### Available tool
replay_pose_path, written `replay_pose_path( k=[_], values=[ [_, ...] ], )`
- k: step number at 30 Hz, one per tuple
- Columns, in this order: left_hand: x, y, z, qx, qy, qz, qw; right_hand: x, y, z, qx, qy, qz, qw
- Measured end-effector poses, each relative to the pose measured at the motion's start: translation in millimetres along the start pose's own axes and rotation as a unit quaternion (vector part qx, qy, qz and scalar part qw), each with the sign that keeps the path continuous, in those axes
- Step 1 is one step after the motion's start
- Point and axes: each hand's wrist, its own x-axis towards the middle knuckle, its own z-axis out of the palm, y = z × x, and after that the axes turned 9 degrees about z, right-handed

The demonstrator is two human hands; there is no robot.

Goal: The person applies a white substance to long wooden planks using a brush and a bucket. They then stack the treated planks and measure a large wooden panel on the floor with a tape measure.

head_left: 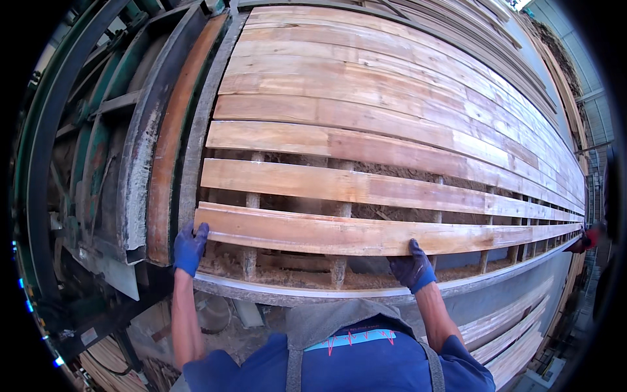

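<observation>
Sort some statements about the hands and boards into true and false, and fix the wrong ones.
1. The left hand is at the left end of the nearest board. True.
2. The right hand is on that board's far edge. False: it is at the near edge.
3. Both hands are gloved. True.
4. The nearest board is pressed against its neighbour. False: a gap shows between it and the next board.
5. The farther boards lie closer together than the near ones. True.
</observation>
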Motion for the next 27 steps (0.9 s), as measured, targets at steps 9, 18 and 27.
replay_pose_path(
  k=[9,18,27],
  values=[
    [79.9,-6.6,26.4,0.137,0.033,0.024,0.99,74.7,-50.1,12.2,-0.112,-0.005,-0.026,0.993],
    [-12.4,5.4,-26.5,0.125,-0.085,-0.018,0.988,-10.4,-5.3,1.8,-0.188,0.117,0.004,0.975],
    [-8.4,-22.5,-7.8,0.19,-0.181,-0.008,0.965,-26.2,-9.7,-1.8,-0.409,0.101,0.107,0.9]
  ],
)
